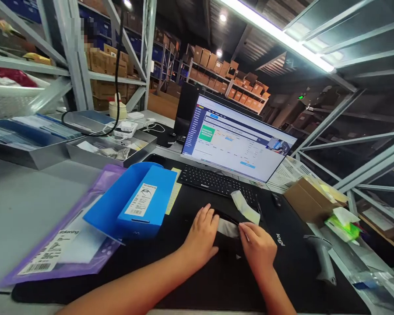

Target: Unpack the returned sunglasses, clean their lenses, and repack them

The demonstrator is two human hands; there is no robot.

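My left hand lies flat with fingers stretched out, pressing on a small dark flat item on the black desk mat. My right hand pinches the right end of that item, where a pale strip peels upward toward the keyboard. What the dark item is cannot be made out. A blue cardboard box with a white label lies to the left of my hands, partly over a purple plastic mailer bag.
A monitor stands behind the keyboard. Metal trays with small parts sit at the back left. An open brown carton and a grey scanner handle are on the right. Shelving with boxes fills the background.
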